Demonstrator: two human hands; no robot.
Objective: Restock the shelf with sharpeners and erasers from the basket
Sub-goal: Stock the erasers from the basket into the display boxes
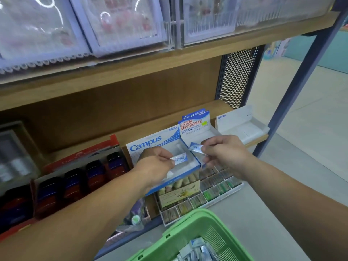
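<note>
Left hand pinches a small eraser over the blue box on the shelf. Right hand pinches a second eraser just beside it. One could slip into the wrong box, because the boxes touch. Eraser and blue box both say "Campus". The white box says "PILOT FOAM ERASER". More packets wait in the green basket.

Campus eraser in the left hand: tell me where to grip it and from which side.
Pinch the Campus eraser at its left end from the left, as the left hand does: it is a flat bar lying sideways, so its free right end can enter the Campus box first.
</note>
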